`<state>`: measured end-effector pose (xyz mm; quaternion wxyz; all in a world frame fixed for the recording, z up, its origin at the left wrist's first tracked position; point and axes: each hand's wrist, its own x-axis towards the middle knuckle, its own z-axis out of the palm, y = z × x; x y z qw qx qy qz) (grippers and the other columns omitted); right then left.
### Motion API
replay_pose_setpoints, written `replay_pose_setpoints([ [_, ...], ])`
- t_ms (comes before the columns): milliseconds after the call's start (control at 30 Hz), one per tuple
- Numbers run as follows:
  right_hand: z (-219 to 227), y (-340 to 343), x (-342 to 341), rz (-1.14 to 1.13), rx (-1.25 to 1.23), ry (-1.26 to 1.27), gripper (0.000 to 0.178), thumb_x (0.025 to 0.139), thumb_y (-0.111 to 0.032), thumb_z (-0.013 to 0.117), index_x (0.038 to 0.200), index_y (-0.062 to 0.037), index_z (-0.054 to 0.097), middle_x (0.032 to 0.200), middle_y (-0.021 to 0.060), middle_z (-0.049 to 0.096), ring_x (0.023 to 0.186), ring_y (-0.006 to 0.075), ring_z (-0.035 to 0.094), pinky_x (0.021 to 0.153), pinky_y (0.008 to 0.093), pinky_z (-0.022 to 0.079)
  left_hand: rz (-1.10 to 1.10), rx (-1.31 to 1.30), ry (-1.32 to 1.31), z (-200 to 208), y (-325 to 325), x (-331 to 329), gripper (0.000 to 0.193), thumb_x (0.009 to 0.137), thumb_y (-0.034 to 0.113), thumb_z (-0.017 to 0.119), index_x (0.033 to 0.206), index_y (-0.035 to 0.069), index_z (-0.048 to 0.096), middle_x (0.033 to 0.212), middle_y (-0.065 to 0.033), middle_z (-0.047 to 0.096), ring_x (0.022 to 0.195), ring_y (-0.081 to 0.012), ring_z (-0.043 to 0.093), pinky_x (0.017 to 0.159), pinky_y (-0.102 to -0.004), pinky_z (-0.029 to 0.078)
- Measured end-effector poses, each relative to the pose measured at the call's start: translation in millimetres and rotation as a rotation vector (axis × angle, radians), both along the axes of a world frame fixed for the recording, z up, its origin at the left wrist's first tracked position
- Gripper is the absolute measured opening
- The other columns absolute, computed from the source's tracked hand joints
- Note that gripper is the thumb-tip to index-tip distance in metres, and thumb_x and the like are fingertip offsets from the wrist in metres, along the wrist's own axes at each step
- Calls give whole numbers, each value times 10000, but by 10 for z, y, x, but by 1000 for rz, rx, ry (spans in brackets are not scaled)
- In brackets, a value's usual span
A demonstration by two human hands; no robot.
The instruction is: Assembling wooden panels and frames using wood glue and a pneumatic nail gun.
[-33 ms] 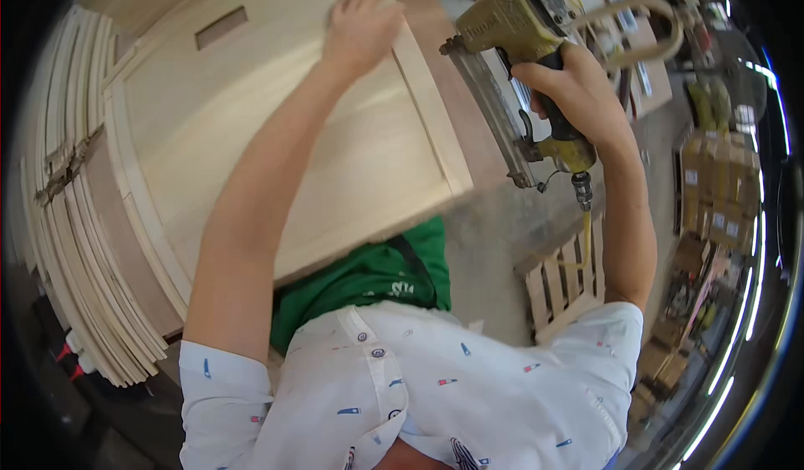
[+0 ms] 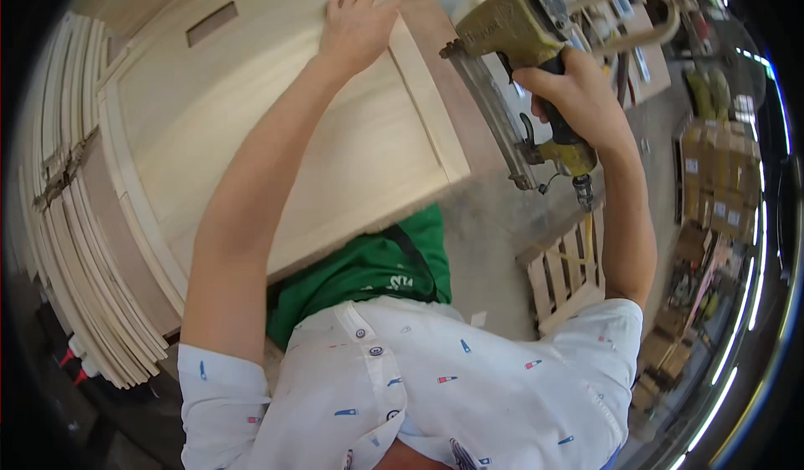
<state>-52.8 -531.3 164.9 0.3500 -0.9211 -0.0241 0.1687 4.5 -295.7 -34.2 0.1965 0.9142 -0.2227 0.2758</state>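
My right hand (image 2: 578, 97) is wrapped round the black grip of a worn olive-yellow pneumatic nail gun (image 2: 515, 22). It is held up to the right of a pale wooden panel (image 2: 276, 143), apart from it. The gun's long metal magazine (image 2: 494, 114) slants down toward me, and a yellow air hose (image 2: 588, 236) hangs from its fitting. My left hand (image 2: 360, 28) rests on the raised border strip at the panel's far right, fingers loosely spread and holding nothing. Framed by strips, the panel has a rectangular slot (image 2: 212, 24) near its far side.
Thin wooden boards (image 2: 92, 277) are stacked along the left. A green cloth (image 2: 368, 265) hangs at my waist, against the panel's near edge. On the floor to the right is a wooden pallet (image 2: 565, 273), with cardboard boxes (image 2: 720, 173) farther off. Behind the gun is a cluttered worktop (image 2: 645, 64).
The panel and my left hand sit slightly farther left and up in the picture. The left hand, blurred before, is sharper now. The nail gun stays in my right hand, nearly unmoved.
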Motion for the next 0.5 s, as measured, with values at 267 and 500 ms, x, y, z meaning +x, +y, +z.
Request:
replay_pose_setpoints([
  [267, -225, -615, -1041, -94, 7, 30, 312, 786, -247, 680, 778, 52, 592, 539, 45, 567, 485, 107, 550, 488, 270, 431, -440, 89, 282, 284, -599, -1202, 193, 911, 121, 560, 1085, 97, 637, 1237, -85, 556, 1207, -315, 479, 1044, -488, 316],
  [500, -246, -678, -1339, -87, 20, 9, 314, 772, -242, 684, 771, 54, 580, 540, 54, 569, 498, 113, 558, 499, 269, 437, -186, -152, 317, 380, -714, -1965, 381, 788, 213, 730, 1110, 38, 627, 1115, -135, 576, 1055, -321, 527, 908, -426, 412],
])
